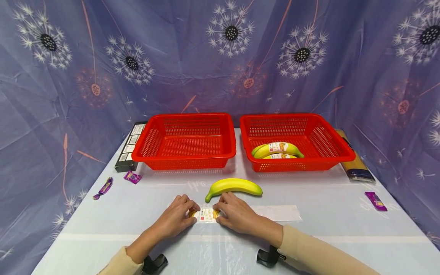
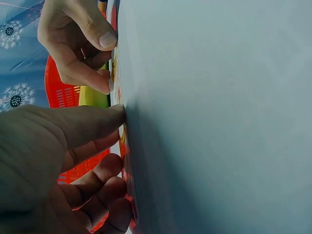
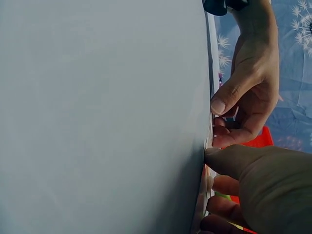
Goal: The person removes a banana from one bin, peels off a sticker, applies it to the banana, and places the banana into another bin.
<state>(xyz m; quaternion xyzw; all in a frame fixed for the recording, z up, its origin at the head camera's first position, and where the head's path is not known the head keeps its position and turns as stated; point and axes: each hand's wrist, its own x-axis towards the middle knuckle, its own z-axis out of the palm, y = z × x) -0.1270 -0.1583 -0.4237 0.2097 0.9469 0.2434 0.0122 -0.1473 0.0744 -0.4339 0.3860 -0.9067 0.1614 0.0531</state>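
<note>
Looks like a staged recording setup rather than anybody's home or shop: a purple dandelion-print curtain (image 1: 220,57) hangs as a backdrop behind and on both sides of a pale table (image 1: 326,236). Two matching red baskets (image 1: 185,141) sit side by side at the table's far edge, with candies (image 1: 132,177) and packets laid out around them. Two black clamps (image 1: 155,263) grip the table's near edge.

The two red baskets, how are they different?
The left basket holds nothing; the right basket has labelled bananas inside. A black box lies beside the left basket, while a long packet lies beside the right basket. Both are red, rectangular and perforated, side by side.
</note>
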